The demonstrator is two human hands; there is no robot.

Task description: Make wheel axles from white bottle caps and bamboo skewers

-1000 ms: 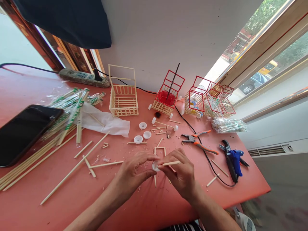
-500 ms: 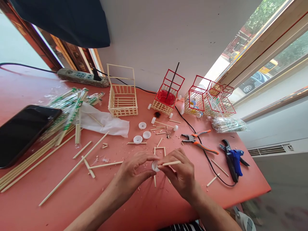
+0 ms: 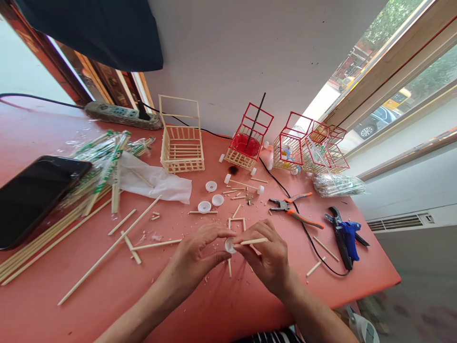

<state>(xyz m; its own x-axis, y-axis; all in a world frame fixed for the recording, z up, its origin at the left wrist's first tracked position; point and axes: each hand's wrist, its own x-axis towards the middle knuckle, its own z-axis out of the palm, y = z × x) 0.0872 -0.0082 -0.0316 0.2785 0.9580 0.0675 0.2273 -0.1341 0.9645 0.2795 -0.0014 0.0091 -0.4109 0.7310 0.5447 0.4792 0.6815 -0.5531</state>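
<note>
Between my two hands is a white plastic bottle cap [image 3: 229, 245], its hollow side facing up. My left hand [image 3: 200, 250] is closed round the cap's left side with thumb and fingers. A short wooden stick [image 3: 254, 241] is pinched in my right hand [image 3: 267, 255], with its left end at the cap's right edge; whether it touches the cap I cannot tell. Below my hands lies a small frame of sticks [image 3: 237, 220], partly hidden by them. Several loose white caps [image 3: 204, 206] and an axle stick with two white wheels [image 3: 244, 185] lie just beyond.
Pliers [image 3: 296, 209] and a blue glue gun [image 3: 350, 238] with its black cord lie at right. A stick-built cart [image 3: 183, 150] and red-trimmed carts [image 3: 246, 143] stand along the wall. Wrapped chopsticks [image 3: 116, 166], a phone [image 3: 39, 195] and a power strip [image 3: 121, 114] occupy the left.
Almost nothing differs. Both hands keep the same grip, and the cap appears shifted or tilted very slightly.
</note>
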